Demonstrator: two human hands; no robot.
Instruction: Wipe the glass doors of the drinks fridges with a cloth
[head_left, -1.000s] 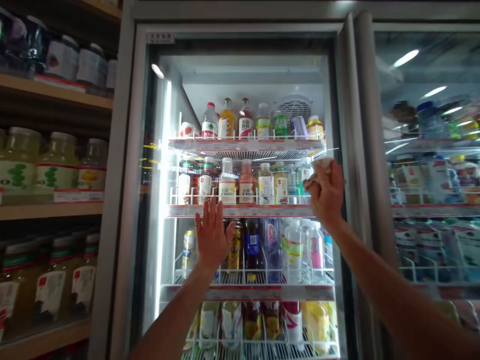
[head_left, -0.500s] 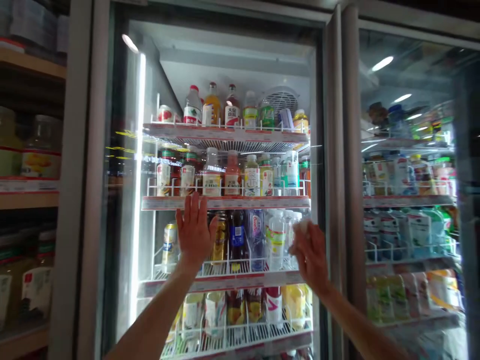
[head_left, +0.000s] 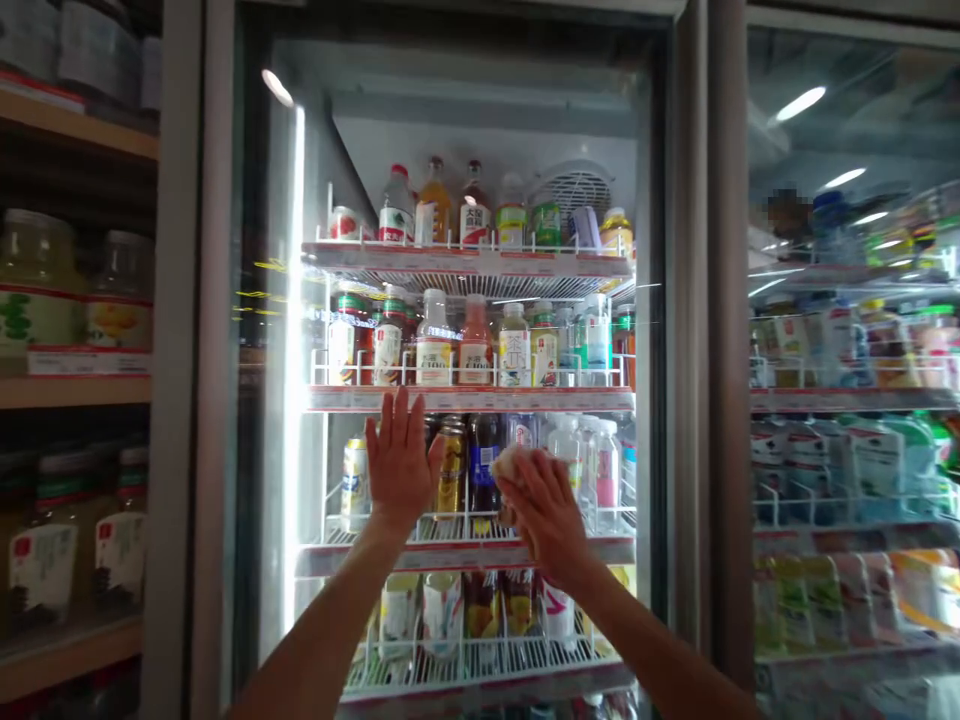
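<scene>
From the head-worn view, a person stands square to the glass door (head_left: 480,120) of a drinks cooler, both bare arms raised towards it. The left hand (head_left: 399,462) is open wide, fingers spread and flat, apparently pressed to the glass and holding nothing. The right hand (head_left: 547,518) is curled narrowly around a pale crumpled wad (head_left: 508,462), perhaps cloth or tissue, though the picture does not settle which. The wad sits against the glass just beside the left hand, level with the third rack down. Directly behind it stand a gold can (head_left: 451,465) and a dark bottle with a blue label (head_left: 484,465). Plastic drink bottles (head_left: 435,340) fill the rack above, and white wire racks (head_left: 465,670) hold more drinks below. To the left, a wooden shelf (head_left: 75,392) carries large glass jars (head_left: 37,255), while a neighbouring cooler door (head_left: 847,120) stands to the right. From here, the likeliest trouble looks simple: if the curled fingers loosen, the wad could slip down the glass and drop. Heavy pressure from both hands could also shake the door and rattle the tall bottles in their racks, or push it against its seal. The bright strip light's glare on the glass could hide any smears left behind.
</scene>
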